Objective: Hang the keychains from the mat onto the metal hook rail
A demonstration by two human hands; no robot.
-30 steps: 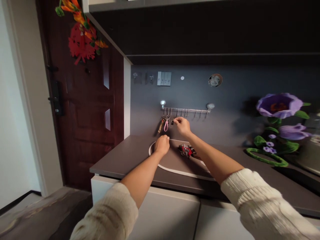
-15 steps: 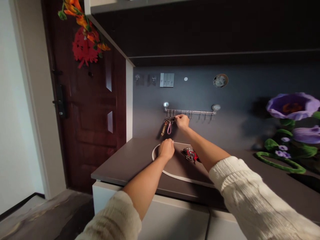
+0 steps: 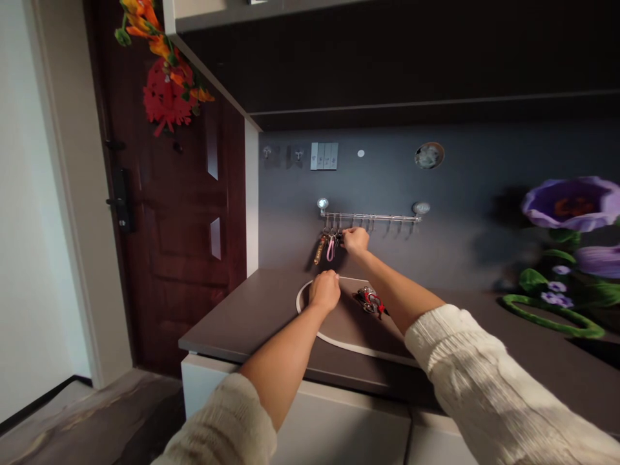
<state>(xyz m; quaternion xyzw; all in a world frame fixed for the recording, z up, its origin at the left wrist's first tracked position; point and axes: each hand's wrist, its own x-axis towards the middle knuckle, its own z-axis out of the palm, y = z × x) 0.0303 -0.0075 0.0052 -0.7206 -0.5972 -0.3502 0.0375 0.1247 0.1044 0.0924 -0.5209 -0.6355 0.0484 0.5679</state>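
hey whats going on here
The person's right hand is just below the hook rail, at a small dark item; held or hanging, hard to tell. A gold tag and a pink loop hang beside it. The left hand is curled over the white-edged mat, where a red and silver bunch lies.

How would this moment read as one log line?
Right hand: under clear hooked wall rail, beside pink loop keychain | Left hand: curled near white-rimmed brown tray, grip unclear | Red-and-silver metal bunch: on tray
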